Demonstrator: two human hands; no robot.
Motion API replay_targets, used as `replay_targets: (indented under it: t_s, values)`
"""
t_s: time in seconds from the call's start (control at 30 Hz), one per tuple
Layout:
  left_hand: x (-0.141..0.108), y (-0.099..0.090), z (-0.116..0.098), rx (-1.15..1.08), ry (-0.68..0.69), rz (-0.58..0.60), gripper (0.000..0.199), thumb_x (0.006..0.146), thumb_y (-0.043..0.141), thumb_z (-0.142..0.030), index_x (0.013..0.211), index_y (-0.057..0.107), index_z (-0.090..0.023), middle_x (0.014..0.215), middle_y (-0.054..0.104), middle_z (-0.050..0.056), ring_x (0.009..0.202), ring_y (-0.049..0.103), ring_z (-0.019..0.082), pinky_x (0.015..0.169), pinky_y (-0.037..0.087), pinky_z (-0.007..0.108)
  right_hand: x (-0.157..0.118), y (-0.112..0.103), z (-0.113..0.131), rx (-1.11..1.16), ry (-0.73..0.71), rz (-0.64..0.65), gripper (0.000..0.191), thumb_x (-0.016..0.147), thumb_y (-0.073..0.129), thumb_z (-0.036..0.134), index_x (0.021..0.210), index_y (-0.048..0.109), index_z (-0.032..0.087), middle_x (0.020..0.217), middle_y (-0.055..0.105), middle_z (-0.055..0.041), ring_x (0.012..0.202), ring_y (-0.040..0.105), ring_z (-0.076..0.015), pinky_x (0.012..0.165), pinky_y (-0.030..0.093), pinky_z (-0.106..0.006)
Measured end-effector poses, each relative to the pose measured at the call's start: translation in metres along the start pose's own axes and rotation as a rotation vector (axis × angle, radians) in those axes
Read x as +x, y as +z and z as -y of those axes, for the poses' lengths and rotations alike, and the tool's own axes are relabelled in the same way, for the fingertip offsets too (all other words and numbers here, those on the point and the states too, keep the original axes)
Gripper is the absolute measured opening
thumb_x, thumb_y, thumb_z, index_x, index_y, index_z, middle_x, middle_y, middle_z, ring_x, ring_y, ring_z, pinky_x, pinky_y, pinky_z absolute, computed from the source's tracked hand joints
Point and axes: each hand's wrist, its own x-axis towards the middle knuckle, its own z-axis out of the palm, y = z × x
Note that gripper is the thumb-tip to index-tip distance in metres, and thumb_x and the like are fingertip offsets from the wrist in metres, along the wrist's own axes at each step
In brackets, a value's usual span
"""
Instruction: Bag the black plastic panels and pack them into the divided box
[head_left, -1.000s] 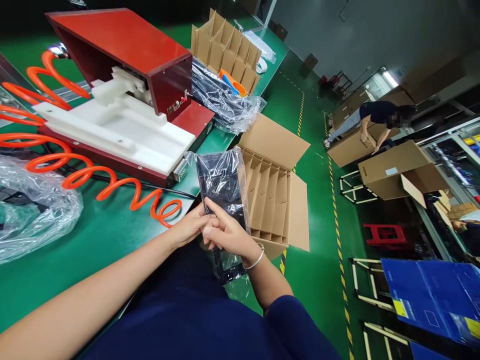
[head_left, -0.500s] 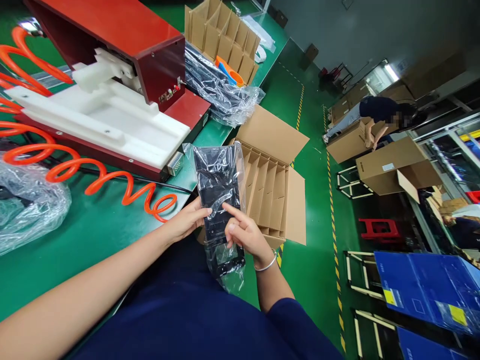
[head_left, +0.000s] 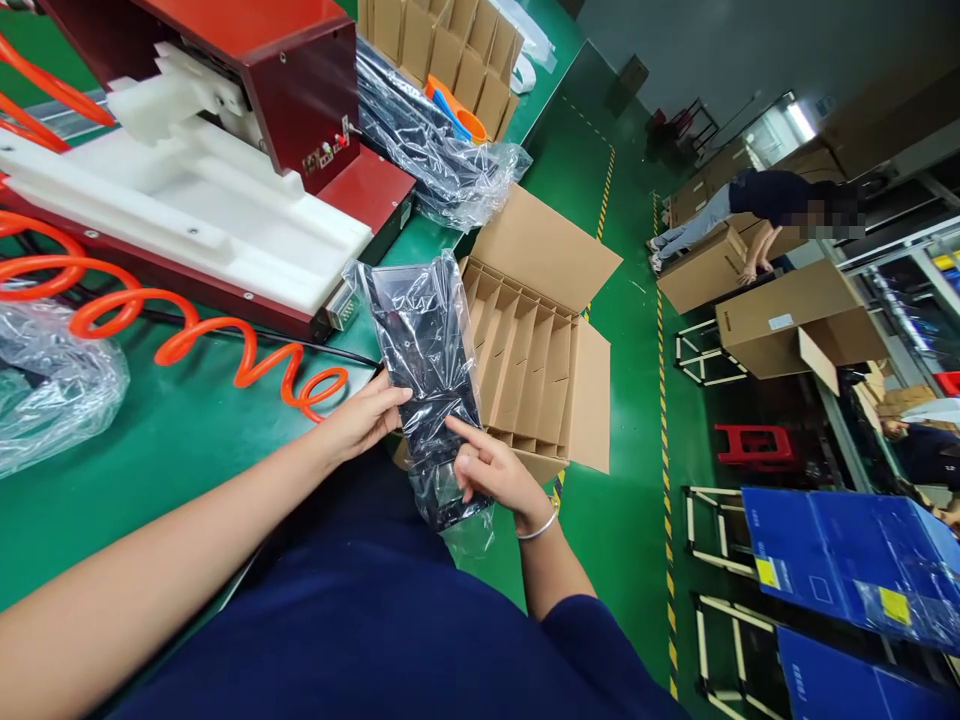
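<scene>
A black flat part in a clear plastic bag (head_left: 424, 345) is held upright in front of my body. My left hand (head_left: 371, 415) grips its left edge, with the thumb on the front face and the other fingers partly hidden behind. On its right side, my right hand (head_left: 491, 468) touches the bag with an outstretched index finger while the other fingers are curled. Just behind the part stands an open carton (head_left: 592, 395) with cardboard dividers; the slots that show hold nothing.
A red machine (head_left: 300, 80) with a white fixture sits on the green table (head_left: 187, 400). An orange coiled hose (head_left: 180, 330) crosses the tabletop. Bagged black parts (head_left: 450, 160) lie beside another divider set (head_left: 442, 50). A person (head_left: 772, 200) bends over boxes at the right.
The bagged part has tilted slightly, its top leaning left. Both hands stay on it. The view has shifted a little, and the distant person's arms have moved.
</scene>
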Motion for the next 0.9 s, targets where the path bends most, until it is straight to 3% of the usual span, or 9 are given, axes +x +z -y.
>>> replay_targets:
  t_s: [0.13,0.23,0.4,0.47,0.53,0.63,0.73,0.8,0.9]
  values:
    - [0.000,-0.002,0.001,-0.015,0.007,-0.019,0.060,0.070,0.071,-0.021,0.129,0.056,-0.023,0.110,0.074,0.006,0.100,0.070,0.025,0.083,0.062,0.038,0.001,0.011,-0.008,-0.064,0.132,0.206,0.073,0.089,0.063,0.040,0.153,0.034,0.021,0.065,0.054,0.0071,0.057,0.052,-0.0081,0.052,0.050,-0.021]
    - [0.001,-0.005,0.001,-0.026,0.011,-0.056,0.059,0.071,0.070,-0.019,0.128,0.057,-0.022,0.102,0.075,0.005,0.095,0.071,0.024,0.082,0.062,0.037,0.003,0.011,-0.015,-0.086,0.193,0.191,0.077,0.090,0.061,0.035,0.156,0.025,0.020,0.068,0.056,0.0067,0.058,0.053,-0.0084,0.051,0.050,-0.020]
    - [0.002,-0.005,-0.001,-0.026,0.014,-0.093,0.057,0.071,0.069,-0.016,0.127,0.058,-0.023,0.094,0.076,0.002,0.089,0.072,0.022,0.080,0.062,0.034,-0.011,-0.009,-0.016,-0.075,0.192,-0.062,0.085,0.090,0.059,0.040,0.158,0.014,0.017,0.070,0.057,0.0060,0.049,0.045,-0.0063,0.047,0.048,-0.022]
    - [0.003,-0.004,-0.001,-0.024,0.014,-0.093,0.058,0.070,0.069,-0.017,0.126,0.058,-0.024,0.094,0.076,0.002,0.090,0.072,0.023,0.080,0.063,0.035,-0.019,-0.019,-0.013,-0.094,0.151,-0.129,0.079,0.090,0.060,0.042,0.156,0.025,0.016,0.068,0.056,0.0056,0.051,0.046,-0.0076,0.050,0.048,-0.023]
    - [0.003,-0.005,-0.001,-0.030,0.001,-0.088,0.058,0.069,0.071,-0.018,0.126,0.058,-0.024,0.096,0.076,0.003,0.093,0.072,0.024,0.081,0.063,0.037,-0.023,-0.027,-0.009,-0.138,0.038,-0.280,0.064,0.091,0.057,0.044,0.147,0.044,0.017,0.068,0.056,0.0038,0.057,0.049,-0.0097,0.058,0.051,-0.026]
    - [0.003,-0.008,0.001,-0.027,-0.027,-0.085,0.058,0.068,0.074,-0.022,0.124,0.059,-0.025,0.103,0.076,0.004,0.096,0.072,0.027,0.083,0.062,0.040,-0.016,-0.032,-0.011,-0.253,-0.153,-0.496,0.057,0.088,0.061,0.046,0.138,0.055,0.019,0.098,0.064,-0.0051,0.086,0.060,-0.0152,0.085,0.052,-0.034]
    - [0.003,-0.013,0.004,-0.006,-0.060,-0.066,0.062,0.067,0.078,-0.029,0.126,0.060,-0.026,0.108,0.075,0.005,0.101,0.070,0.030,0.085,0.062,0.042,0.002,-0.027,-0.023,-0.252,-0.161,-0.320,0.073,0.076,0.075,0.047,0.140,0.051,0.022,0.130,0.058,-0.0098,0.117,0.054,-0.0216,0.104,0.044,-0.040]
    - [0.002,-0.014,0.006,0.020,-0.089,-0.004,0.067,0.067,0.080,-0.038,0.129,0.059,-0.028,0.116,0.074,0.006,0.108,0.068,0.032,0.086,0.061,0.042,0.011,-0.025,-0.033,-0.124,-0.122,-0.215,0.072,0.075,0.074,0.049,0.138,0.052,0.021,0.127,0.061,-0.0088,0.110,0.058,-0.0214,0.100,0.048,-0.040]
    - [0.001,-0.015,0.011,0.089,-0.107,0.130,0.071,0.075,0.070,-0.056,0.139,0.052,-0.030,0.136,0.063,0.008,0.119,0.062,0.031,0.086,0.060,0.038,0.008,-0.039,-0.042,0.053,-0.063,-0.274,0.060,0.075,0.071,0.048,0.126,0.060,0.018,0.110,0.068,-0.0061,0.084,0.063,-0.0179,0.082,0.056,-0.038]
